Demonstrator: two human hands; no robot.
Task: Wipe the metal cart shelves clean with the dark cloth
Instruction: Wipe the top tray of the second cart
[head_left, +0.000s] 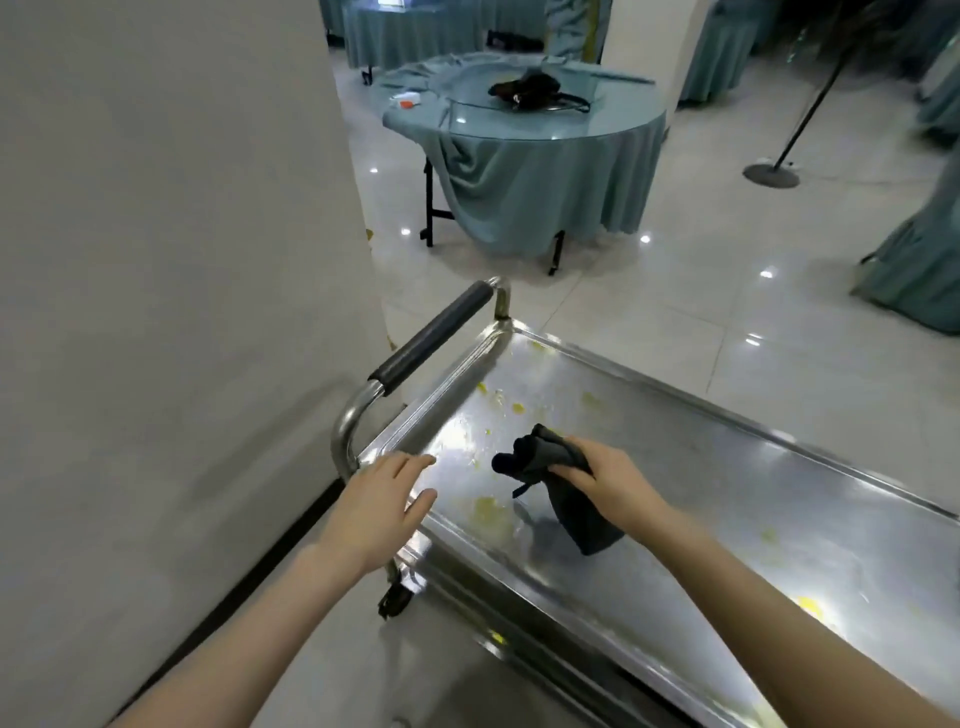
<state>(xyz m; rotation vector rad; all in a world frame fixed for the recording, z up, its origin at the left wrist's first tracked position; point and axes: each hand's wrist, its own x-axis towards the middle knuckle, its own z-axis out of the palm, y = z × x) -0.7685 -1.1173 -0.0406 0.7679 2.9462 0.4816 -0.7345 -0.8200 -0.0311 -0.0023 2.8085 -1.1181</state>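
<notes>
A shiny metal cart stands in front of me, its top shelf (675, 467) smeared with yellow stains (488, 506) near the left end and more toward the right. My right hand (610, 480) is shut on a dark cloth (566, 488), held just above the shelf, with the cloth's loose end hanging down to the metal. My left hand (382, 501) rests with fingers spread on the shelf's near left corner rim, holding nothing. The cart's handle (431, 338), with a black grip, runs along the left end. A lower shelf edge (519, 649) shows beneath.
A white wall (171, 260) stands close on the left of the cart. Beyond it is a round table (524, 156) with a teal cloth and a dark bag on top. A stand with a round base (771, 174) is at the right, with glossy tiled floor between.
</notes>
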